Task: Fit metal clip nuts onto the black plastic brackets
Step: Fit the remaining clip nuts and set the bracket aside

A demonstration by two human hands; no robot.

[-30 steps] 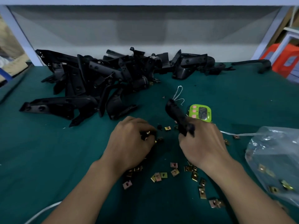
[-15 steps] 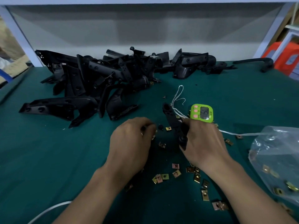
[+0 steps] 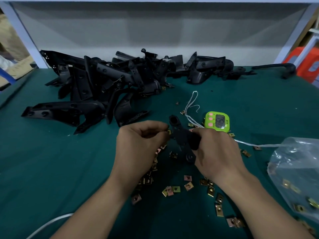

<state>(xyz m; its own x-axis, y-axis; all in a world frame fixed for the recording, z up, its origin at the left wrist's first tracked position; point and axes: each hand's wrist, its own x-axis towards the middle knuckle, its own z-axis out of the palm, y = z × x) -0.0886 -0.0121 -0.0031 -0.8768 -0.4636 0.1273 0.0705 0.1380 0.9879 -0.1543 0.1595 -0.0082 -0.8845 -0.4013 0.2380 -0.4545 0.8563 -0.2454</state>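
Head view: right hand (image 3: 219,152) grips the bracket (image 3: 183,135), left hand (image 3: 143,145) seemingly pinches a clip nut (image 3: 169,131) at its edge; a skewed push could pop it loose

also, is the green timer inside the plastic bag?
No, the green timer lies on the table, apart from the plastic bag to its right.

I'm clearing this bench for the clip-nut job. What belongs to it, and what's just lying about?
For the job: bracket in the right hand; clip nut pinched by the left hand; loose clip nuts; bracket pile; bag of nuts.
Lying about: green timer; white string.
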